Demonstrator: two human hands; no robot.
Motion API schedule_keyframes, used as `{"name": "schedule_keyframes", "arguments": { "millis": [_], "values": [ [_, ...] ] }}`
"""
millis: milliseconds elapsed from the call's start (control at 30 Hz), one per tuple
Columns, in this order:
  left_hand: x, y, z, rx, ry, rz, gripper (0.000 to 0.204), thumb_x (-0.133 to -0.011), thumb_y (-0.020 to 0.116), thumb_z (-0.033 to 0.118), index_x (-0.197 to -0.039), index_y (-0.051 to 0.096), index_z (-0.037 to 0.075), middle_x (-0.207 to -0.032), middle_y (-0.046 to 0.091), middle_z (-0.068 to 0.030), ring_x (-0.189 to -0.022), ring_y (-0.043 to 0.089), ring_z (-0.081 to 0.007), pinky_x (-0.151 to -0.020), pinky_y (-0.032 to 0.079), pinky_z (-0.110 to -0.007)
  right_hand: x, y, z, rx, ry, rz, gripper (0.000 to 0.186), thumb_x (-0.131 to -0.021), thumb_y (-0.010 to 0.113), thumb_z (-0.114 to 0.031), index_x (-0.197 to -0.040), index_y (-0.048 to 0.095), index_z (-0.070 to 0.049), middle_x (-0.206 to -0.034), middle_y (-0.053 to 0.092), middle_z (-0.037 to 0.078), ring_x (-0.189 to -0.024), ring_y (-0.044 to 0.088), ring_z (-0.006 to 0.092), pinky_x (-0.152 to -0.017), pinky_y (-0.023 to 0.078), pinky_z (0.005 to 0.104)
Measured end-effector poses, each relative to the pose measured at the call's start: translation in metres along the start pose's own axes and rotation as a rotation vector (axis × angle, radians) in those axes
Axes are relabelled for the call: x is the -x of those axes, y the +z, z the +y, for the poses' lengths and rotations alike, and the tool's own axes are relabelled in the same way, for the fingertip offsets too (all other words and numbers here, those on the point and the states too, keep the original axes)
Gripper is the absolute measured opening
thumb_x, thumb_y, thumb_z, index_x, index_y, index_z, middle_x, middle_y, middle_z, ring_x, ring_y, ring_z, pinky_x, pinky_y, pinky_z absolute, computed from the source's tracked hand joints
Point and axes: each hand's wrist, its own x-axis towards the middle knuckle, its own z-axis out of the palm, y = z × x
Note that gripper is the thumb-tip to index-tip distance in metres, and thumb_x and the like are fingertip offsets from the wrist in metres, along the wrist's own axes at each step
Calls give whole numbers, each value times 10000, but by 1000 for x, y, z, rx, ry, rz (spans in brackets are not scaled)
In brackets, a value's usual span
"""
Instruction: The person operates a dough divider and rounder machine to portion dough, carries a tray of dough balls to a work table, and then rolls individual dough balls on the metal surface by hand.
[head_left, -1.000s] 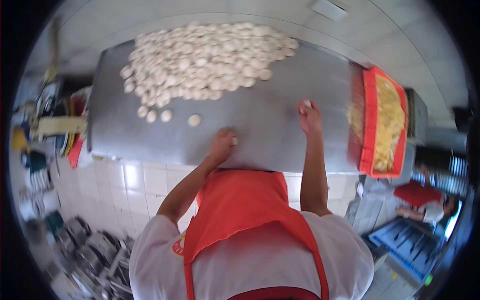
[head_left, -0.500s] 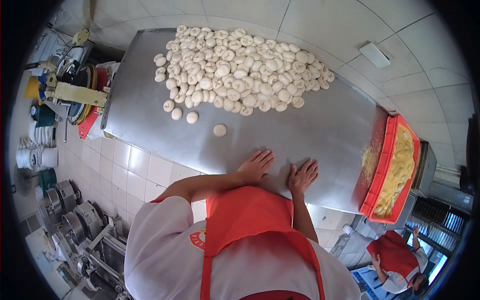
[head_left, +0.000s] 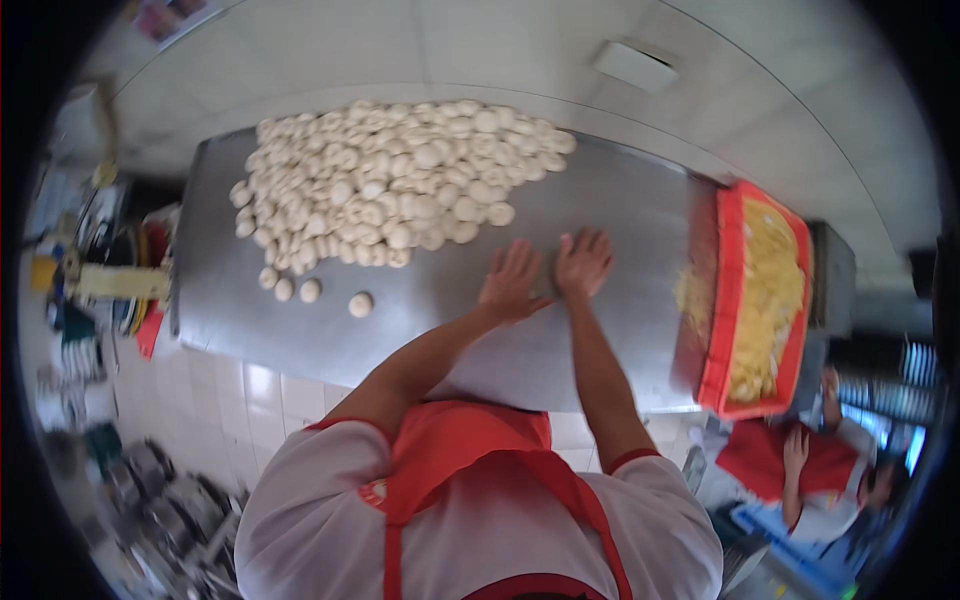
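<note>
Table (head_left: 650, 350): long, grey, smooth sheet metal, stretching left to right before us.
Heap (head_left: 390, 185): many cream-coloured, round, flattish pieces, apparently dough, piled on the table's far left part.
Tray (head_left: 722, 300): red plastic, oblong, at the table's right end, holding yellow, grainy contents (head_left: 765, 300).
Left hand (head_left: 512, 285): bare, palm down, fingers straight and parted; we see nothing gripped, but cannot tell whether a piece lies beneath.
Right hand (head_left: 583, 263): bare, just beside the left one, equally flattened and spread, nothing visibly grasped, its underside hidden from us.
Both hands: we judge that level, even, light pressure would work best, since leaning on one edge could leave any piece under them lopsided.
Loose pieces (head_left: 360, 304): four cream dough discs, left of the hands, three just beside the heap, one farther off; we would keep the left forearm (head_left: 440, 345) clear.
</note>
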Motion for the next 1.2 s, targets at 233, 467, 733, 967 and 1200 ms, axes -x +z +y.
{"name": "schedule_keyframes", "arguments": {
  "millis": [233,467,733,967,1200],
  "values": [
    [99,6,-2,737,-244,-196,625,-851,734,323,-1386,514,88,-1401,523,-195,-1310,493,-337,-1100,379,-445,163,-34,43,-821,327,-353,544,-973,498,-468,-1336,511,-63,-1252,558,214,-1147,543,381,-979,443,497],
    [-33,-65,54,627,181,159,606,-846,733,288,-1323,532,-29,-1323,575,-238,-1240,539,-396,-1067,420,-457,84,-156,158,-3102,539,-49,700,-887,637,-550,-1330,465,-37,-1292,556,116,-1248,500,330,-1143,351,471],
    [-257,-101,-75,-364,-237,179,459,-851,672,255,-1260,567,74,-1235,599,-114,-1220,494,-288,-971,376,-469,-124,-108,177,-1914,334,91,452,-990,556,-377,-1294,532,-44,-1072,662,125,-1019,647,253,-945,507,424],
    [-226,-100,-67,164,20,368,209,-797,659,40,-1004,636,54,-1135,623,-115,-1113,543,-359,-897,435,-455,-233,12,-70,-734,115,-9,309,-870,664,-254,-1067,698,-19,-960,718,177,-897,699,301,-789,544,382],
    [5,-71,-32,545,-91,299,243,-747,749,37,-961,636,57,-937,670,-134,-927,634,-364,-841,493,-442,-221,12,-35,-1221,289,251,234,-810,666,-209,-955,634,-29,-955,659,167,-908,642,316,-804,505,433]
  ]
}}
